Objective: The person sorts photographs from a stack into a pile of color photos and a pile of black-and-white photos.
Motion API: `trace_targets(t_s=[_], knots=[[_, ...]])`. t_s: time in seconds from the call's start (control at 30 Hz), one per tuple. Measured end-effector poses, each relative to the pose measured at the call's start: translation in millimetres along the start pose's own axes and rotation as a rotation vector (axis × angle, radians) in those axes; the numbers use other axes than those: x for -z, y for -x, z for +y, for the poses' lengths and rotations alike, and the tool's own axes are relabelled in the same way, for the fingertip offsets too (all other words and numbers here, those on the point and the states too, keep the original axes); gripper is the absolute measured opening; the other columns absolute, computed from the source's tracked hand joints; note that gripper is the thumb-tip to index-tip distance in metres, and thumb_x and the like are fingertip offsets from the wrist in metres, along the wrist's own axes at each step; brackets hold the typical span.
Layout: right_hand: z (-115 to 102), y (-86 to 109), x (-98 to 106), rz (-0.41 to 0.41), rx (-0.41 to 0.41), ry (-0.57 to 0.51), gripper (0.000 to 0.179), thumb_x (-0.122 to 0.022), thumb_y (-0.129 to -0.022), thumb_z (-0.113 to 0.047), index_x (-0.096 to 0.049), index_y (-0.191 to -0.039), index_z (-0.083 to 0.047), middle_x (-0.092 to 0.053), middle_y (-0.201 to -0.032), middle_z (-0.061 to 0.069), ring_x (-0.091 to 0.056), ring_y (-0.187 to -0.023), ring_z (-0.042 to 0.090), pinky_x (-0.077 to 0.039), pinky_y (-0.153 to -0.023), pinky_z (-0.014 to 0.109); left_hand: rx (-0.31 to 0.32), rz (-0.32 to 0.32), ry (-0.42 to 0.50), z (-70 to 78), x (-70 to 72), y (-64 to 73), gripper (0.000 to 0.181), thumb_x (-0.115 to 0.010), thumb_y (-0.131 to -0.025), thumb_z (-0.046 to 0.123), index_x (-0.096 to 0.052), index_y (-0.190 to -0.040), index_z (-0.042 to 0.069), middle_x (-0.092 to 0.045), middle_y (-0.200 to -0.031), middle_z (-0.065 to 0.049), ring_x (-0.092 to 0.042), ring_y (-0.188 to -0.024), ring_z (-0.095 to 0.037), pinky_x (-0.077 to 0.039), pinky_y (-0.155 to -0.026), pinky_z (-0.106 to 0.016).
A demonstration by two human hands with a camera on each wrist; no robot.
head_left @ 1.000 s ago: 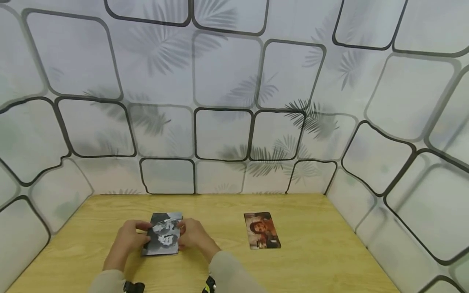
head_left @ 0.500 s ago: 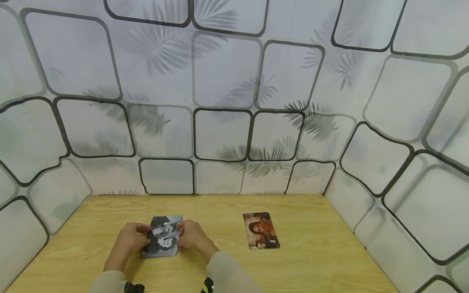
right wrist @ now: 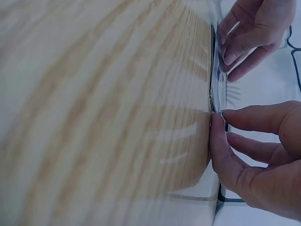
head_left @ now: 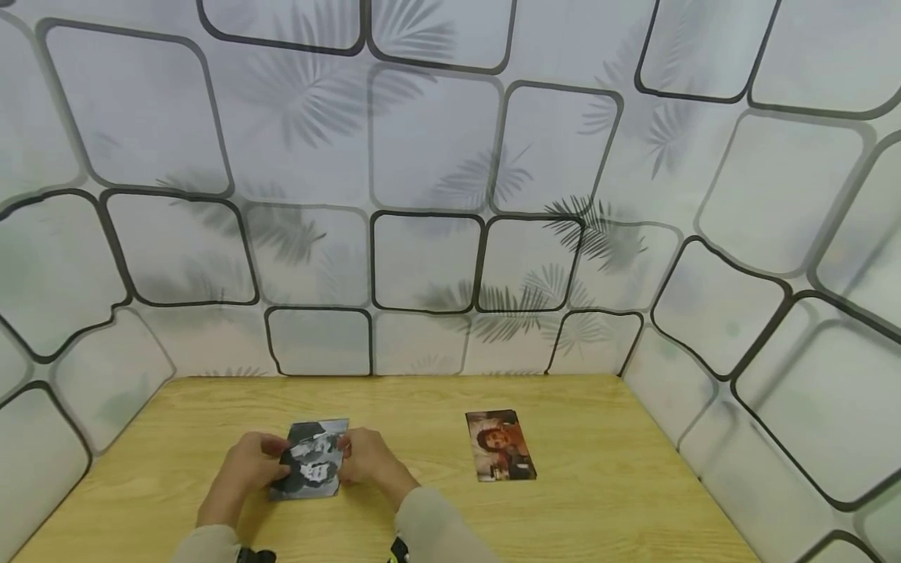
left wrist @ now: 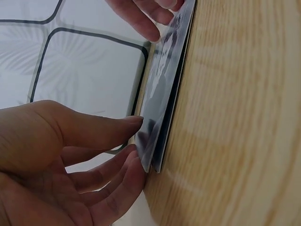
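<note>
A black-and-white photo card (head_left: 314, 460) showing two figures lies low over the table's left half. My left hand (head_left: 245, 469) pinches its left edge, thumb on the upper face and fingers at the rim. At the opposite edge, my right hand (head_left: 373, 461) holds the card between thumb and fingertips. Seen from the left wrist, another dark card (left wrist: 164, 141) sits just under the top one, with a thin gap between them. How many cards are in this pile cannot be told.
A colour photo card (head_left: 500, 446) of a person in reddish tones lies on the wooden table (head_left: 598, 508) to the right, apparently with others beneath it. Patterned white cloth walls (head_left: 429, 258) stand at the table's back and sides.
The black-and-white photo card has slid slightly towards me, with both hands staying at its edges. The colour card has not moved.
</note>
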State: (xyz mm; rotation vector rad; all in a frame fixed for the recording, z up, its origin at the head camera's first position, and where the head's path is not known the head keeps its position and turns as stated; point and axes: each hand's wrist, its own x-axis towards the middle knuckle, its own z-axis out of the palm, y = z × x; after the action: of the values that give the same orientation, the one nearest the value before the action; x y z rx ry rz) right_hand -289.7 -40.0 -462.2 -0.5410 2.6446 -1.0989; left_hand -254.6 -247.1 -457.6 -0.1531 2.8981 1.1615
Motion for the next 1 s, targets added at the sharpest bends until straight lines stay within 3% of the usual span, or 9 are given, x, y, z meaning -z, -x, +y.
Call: trace_targets(t_s=[0.13, 0.47, 0.73, 1.0], knots=[[0.8, 0.0, -0.6, -0.003, 0.015, 0.059, 0.041, -0.079, -0.072, 0.004, -0.074, -0.112, -0.001, -0.059, -0.082, -0.002, -0.049, -0.071, 0.006, -0.046, -0.065, 0.017, 0.009, -0.011, -0.001, 0.5, 0.8, 0.6, 0.038, -0.081, -0.077, -0.001, -0.070, -0.112, -0.013, -0.069, -0.110, -0.033, -0.065, -0.107, -0.049, -0.051, -0.096, -0.060], [4.1, 0.4, 3.5, -0.057, -0.013, -0.001, 0.043, -0.080, -0.072, 0.004, -0.072, -0.113, -0.003, -0.062, -0.088, 0.000, -0.053, -0.074, 0.008, -0.049, -0.068, 0.020, 0.006, -0.002, 0.000, 0.0, -1.4, 0.1, 0.039, -0.081, -0.077, -0.001, -0.070, -0.112, -0.014, -0.070, -0.111, -0.035, -0.066, -0.107, -0.050, -0.051, -0.098, -0.061], [6.0, 0.9, 5.7, -0.085, -0.015, 0.020, 0.046, -0.080, -0.074, 0.002, -0.071, -0.118, -0.005, -0.058, -0.086, -0.002, -0.050, -0.074, 0.009, -0.046, -0.068, 0.021, -0.001, 0.002, 0.010, -1.7, -3.1, -1.8, 0.039, -0.081, -0.077, -0.002, -0.069, -0.112, -0.014, -0.069, -0.110, -0.035, -0.065, -0.106, -0.050, -0.051, -0.097, -0.061], [7.1, 5.3, 6.9, -0.098, -0.018, -0.004, 0.044, -0.079, -0.077, 0.000, -0.070, -0.120, -0.005, -0.060, -0.089, 0.000, -0.052, -0.075, 0.011, -0.048, -0.067, 0.025, 0.058, -0.025, -0.004, 1.2, -3.8, -3.3, 0.037, -0.079, -0.082, -0.001, -0.068, -0.116, -0.013, -0.067, -0.116, -0.035, -0.063, -0.110, -0.051, -0.054, -0.094, -0.058]])
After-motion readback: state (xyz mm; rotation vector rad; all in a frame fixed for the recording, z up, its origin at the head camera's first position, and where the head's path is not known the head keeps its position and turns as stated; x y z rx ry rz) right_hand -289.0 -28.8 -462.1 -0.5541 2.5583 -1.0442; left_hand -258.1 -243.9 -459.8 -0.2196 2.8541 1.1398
